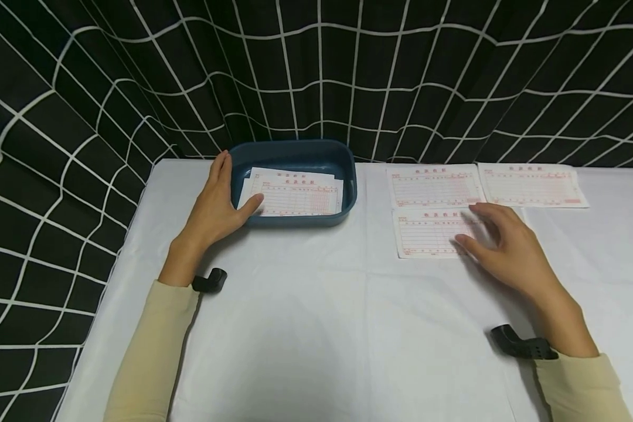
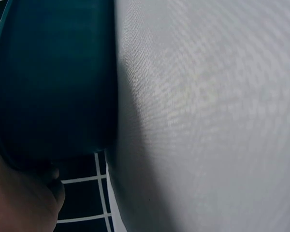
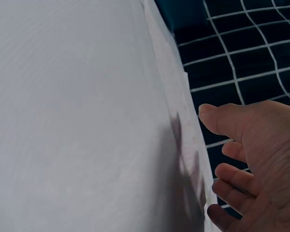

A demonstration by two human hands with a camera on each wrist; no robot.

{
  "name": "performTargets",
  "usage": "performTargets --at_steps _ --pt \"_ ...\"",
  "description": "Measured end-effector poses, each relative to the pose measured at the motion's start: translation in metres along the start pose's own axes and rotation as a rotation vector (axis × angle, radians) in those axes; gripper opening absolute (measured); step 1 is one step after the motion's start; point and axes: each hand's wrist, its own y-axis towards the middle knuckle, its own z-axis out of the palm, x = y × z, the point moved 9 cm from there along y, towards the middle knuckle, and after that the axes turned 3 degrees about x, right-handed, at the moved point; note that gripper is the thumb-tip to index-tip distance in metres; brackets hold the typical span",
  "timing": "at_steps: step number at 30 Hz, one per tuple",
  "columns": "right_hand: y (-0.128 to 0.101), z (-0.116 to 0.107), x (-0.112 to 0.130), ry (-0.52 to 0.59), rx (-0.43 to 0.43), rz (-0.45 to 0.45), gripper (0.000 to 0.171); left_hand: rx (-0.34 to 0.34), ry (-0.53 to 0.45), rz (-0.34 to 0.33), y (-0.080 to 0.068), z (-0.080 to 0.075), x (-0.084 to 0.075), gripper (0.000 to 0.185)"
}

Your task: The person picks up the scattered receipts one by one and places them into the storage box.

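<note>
A dark blue plastic basin [image 1: 295, 221] stands at the back left of the table, with printed paper slips [image 1: 300, 199] inside. My left hand [image 1: 213, 202] holds its left end, thumb over the front rim and fingers along the outer side wall. In the left wrist view, the basin's wall [image 2: 58, 82] fills the left side, beside part of the hand [image 2: 24, 198]. My right hand [image 1: 506, 249] hovers over the right end of the front slip [image 1: 427, 234], thumb and fingers apart. The right wrist view shows that hand [image 3: 266, 159] holding nothing, its fingers loosely bent.
Two more red-printed slips, a left one [image 1: 435, 184] and a right one [image 1: 530, 184], lie side by side along the table's back edge. A white cloth [image 1: 316, 328] covers the table. Black curtain with a white grid [image 1: 337, 76] hangs behind and to the left.
</note>
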Motion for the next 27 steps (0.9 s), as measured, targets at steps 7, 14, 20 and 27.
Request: performTargets --at_steps 7,14,20,27 --pt "-0.006 0.001 -0.011 -0.01 0.011 -0.003 0.067 0.004 0.003 0.003 0.001 0.002 -0.001 0.107" --pt "-0.007 0.004 -0.011 -0.021 0.015 -0.05 0.068 0.007 0.013 -0.003 0.002 0.002 0.0 0.107" --pt "-0.006 0.005 -0.012 -0.048 0.044 -0.035 0.069 0.006 0.014 -0.004 0.002 0.002 0.001 0.107" --pt "-0.005 0.007 -0.014 -0.076 0.077 -0.015 0.075 0.008 0.01 -0.003 0.002 0.002 0.001 0.106"
